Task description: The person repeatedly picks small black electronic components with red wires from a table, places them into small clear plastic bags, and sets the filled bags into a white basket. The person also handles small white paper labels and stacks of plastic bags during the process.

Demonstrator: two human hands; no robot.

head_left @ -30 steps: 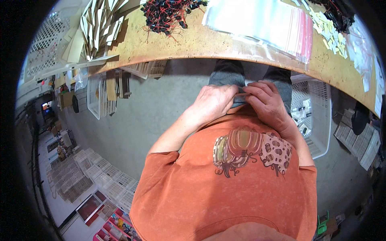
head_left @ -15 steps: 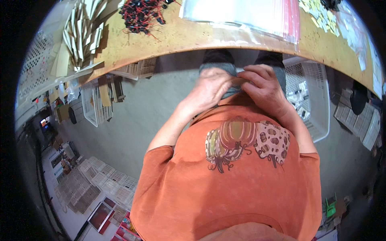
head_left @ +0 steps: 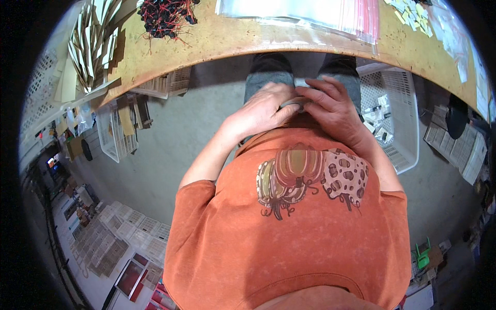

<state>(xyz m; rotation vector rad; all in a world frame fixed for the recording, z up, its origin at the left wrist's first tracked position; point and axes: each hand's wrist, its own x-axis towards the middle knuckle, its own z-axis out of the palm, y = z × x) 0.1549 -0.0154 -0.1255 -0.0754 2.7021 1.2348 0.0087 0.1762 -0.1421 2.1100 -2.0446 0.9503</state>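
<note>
Both of my hands are at my waist, below the front edge of the table, over the hem of an orange shirt (head_left: 289,237). Between them is a dark grey, curved band that looks like a belt (head_left: 291,103). My left hand (head_left: 266,108) is closed on it, with the thumb along the band. The fingers of my right hand (head_left: 333,106) are bent, and their tips meet the band's other side; its thumb is mostly hidden. Blue-grey jeans (head_left: 268,75) show just beyond the hands.
The wooden table (head_left: 217,44) carries cardboard pieces (head_left: 90,46), black parts with red wires (head_left: 166,19), clear plastic bags (head_left: 294,10) and small yellowish pieces (head_left: 411,18). White crates stand beneath, one at right (head_left: 405,119) holding small parts, another at left (head_left: 116,134).
My hands have shifted slightly left in view. The dark band shows more plainly between them now, and my right fingers have lifted and spread a little. The table sits slightly higher in view.
</note>
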